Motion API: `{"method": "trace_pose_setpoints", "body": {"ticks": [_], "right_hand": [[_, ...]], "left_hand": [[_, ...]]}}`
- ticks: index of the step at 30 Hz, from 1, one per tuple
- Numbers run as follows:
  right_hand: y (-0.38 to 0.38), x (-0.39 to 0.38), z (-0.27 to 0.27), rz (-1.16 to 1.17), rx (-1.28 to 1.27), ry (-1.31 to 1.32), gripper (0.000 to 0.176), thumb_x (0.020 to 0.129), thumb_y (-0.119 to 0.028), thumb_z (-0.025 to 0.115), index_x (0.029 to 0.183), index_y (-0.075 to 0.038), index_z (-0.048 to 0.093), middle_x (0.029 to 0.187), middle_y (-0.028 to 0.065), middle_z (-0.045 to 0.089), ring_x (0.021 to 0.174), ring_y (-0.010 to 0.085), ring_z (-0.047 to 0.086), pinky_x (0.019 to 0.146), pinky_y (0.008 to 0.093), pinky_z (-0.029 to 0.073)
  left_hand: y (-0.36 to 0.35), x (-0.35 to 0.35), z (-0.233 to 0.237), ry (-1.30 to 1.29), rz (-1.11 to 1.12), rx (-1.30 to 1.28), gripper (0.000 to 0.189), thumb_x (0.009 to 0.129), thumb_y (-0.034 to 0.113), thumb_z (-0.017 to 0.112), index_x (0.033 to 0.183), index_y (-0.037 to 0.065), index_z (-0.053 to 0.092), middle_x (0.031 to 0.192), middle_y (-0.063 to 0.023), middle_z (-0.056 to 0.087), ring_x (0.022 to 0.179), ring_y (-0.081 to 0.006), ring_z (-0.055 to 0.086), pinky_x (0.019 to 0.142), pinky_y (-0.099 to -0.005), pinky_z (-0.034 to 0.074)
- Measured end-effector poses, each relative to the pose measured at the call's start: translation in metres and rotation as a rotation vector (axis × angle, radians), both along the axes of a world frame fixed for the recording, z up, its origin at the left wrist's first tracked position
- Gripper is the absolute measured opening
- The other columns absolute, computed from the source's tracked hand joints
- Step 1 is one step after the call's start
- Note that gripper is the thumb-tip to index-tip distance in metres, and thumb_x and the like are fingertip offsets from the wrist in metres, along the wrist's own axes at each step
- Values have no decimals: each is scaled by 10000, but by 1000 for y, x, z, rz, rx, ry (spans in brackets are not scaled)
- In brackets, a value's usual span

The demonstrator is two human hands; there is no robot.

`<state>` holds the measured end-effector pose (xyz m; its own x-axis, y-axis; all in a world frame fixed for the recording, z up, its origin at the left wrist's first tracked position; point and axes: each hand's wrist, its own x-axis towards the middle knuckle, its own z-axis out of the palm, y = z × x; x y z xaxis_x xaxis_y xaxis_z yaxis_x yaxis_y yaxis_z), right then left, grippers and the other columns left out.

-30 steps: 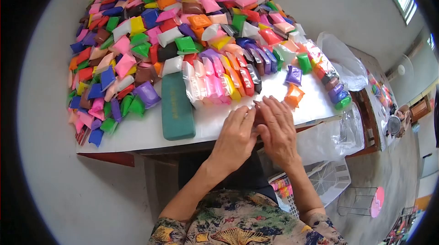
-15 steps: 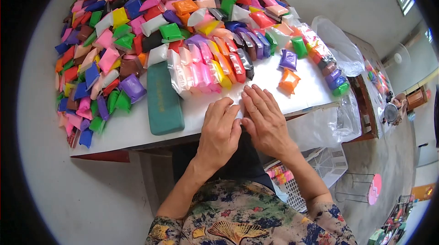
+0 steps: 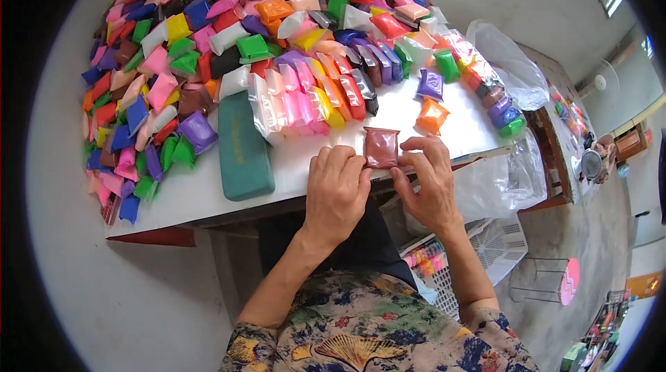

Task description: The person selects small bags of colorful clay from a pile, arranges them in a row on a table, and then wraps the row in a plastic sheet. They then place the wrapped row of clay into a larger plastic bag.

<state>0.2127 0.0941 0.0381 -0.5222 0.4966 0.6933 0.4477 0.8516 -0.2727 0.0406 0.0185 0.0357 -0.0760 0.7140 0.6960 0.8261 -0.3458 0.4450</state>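
Note:
A small brown packet (image 3: pixel 381 148) in clear plastic lies flat at the front of the white table. My left hand (image 3: pixel 336 188) has its fingers curled, with the thumb and fingertips gripping the packet's lower left corner. On the other side, my right hand (image 3: pixel 429 181) holds the right edge between the thumb, low at the corner, and bent fingers higher up. Just behind stand rows of packets, among them pink packets (image 3: pixel 297 110) and a red packet (image 3: pixel 352 98). An orange packet (image 3: pixel 433 116) and a purple packet (image 3: pixel 430 85) lie beyond my right hand.
A green box (image 3: pixel 244 150) sits left of the rows. A large heap of colourful packets (image 3: pixel 187 63) covers the table's back and left. At right are a filled clear bag (image 3: pixel 496 101), crumpled plastic (image 3: pixel 513 178) and, lower down, a white basket (image 3: pixel 503 243).
The brown packet, earlier hidden under my hands, now shows between them. My right hand has moved right and its flat fingers have bent around the packet's edge.

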Motion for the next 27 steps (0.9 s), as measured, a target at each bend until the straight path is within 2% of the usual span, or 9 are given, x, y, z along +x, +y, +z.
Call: {"method": "trace_pose_setpoints", "body": {"ticks": [8, 14, 17, 20, 23, 24, 27], "right_hand": [[3, -4, -2, 35, 49, 21, 210, 739, -24, 737, 877, -38, 581, 1006, 86, 596, 970, 288, 580, 1033, 510, 405], [-1, -13, -3, -8, 5, 72, 198, 715, 8, 688, 847, -39, 547, 980, 92, 575, 957, 308, 549, 939, 468, 405], [-3, -17, -4, -45, -20, 77, 193, 713, 8, 674, 842, -39, 538, 966, 96, 564, 940, 316, 531, 889, 447, 394], [-4, -17, -4, -70, -31, 88, 185, 721, 4, 670, 840, -40, 536, 957, 101, 558, 921, 317, 525, 867, 434, 393], [-8, -18, -3, -94, -102, 97, 179, 727, 3, 666, 847, -40, 541, 964, 108, 561, 929, 318, 524, 874, 427, 387], [-12, -15, 0, -119, -99, 67, 166, 759, -15, 681, 865, -35, 556, 959, 115, 573, 911, 312, 544, 841, 418, 418], [-22, -12, 9, -103, -164, 193, 175, 783, -43, 711, 877, -27, 564, 942, 123, 587, 854, 304, 563, 759, 410, 461]], "left_hand": [[7, 1, -2, -1, -2, 36, 156, 765, -54, 681, 899, -2, 618, 928, -133, 571, 855, -337, 551, 782, -432, 441], [11, 6, -1, -40, 14, 34, 153, 753, -76, 643, 861, -3, 564, 911, -140, 554, 846, -348, 540, 782, -438, 437], [14, 12, -4, -26, 72, 63, 172, 744, -79, 632, 864, 0, 537, 902, -143, 545, 843, -353, 534, 777, -448, 431], [16, 13, -9, 44, 102, 43, 207, 736, 5, 651, 895, 11, 518, 931, -148, 532, 861, -335, 517, 778, -448, 411], [15, 17, -4, 2, 120, 72, 196, 741, -83, 629, 866, 7, 508, 903, -153, 546, 823, -358, 528, 756, -458, 421], [14, 15, -5, 7, 104, 80, 200, 739, -68, 635, 873, 8, 508, 919, -156, 547, 826, -354, 527, 757, -453, 423], [12, 13, -9, -6, 66, 120, 214, 735, -45, 648, 887, 7, 507, 958, -166, 551, 828, -347, 524, 755, -445, 429]]}}
